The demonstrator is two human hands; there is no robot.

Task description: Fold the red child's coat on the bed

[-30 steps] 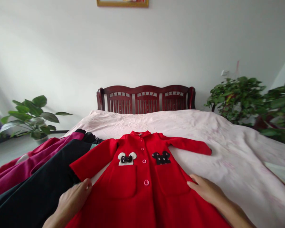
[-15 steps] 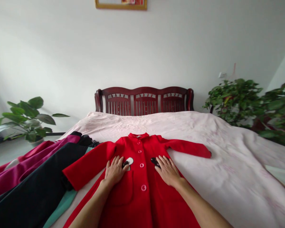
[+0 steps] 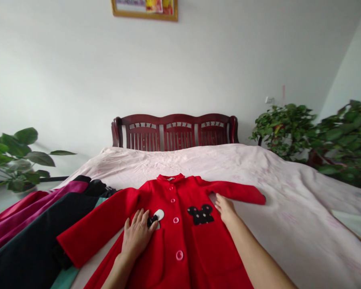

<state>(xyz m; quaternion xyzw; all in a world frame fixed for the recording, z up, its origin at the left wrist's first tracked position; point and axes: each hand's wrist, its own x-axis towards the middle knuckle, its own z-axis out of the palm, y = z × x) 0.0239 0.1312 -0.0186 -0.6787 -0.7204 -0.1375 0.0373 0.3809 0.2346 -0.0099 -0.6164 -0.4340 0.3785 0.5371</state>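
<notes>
While the red coat (image 3: 183, 233) lies buttoned and face up on the bed's pink sheet (image 3: 289, 208), the left hand (image 3: 137, 234) rests flat on it, fingers spread over the white mouse patch (image 3: 160, 214), gripping nothing. The right hand (image 3: 225, 208) lies open at the sleeve's underarm, beside the black dotted patch (image 3: 201, 214). Dark garments (image 3: 33, 237) are piled at the left.
</notes>
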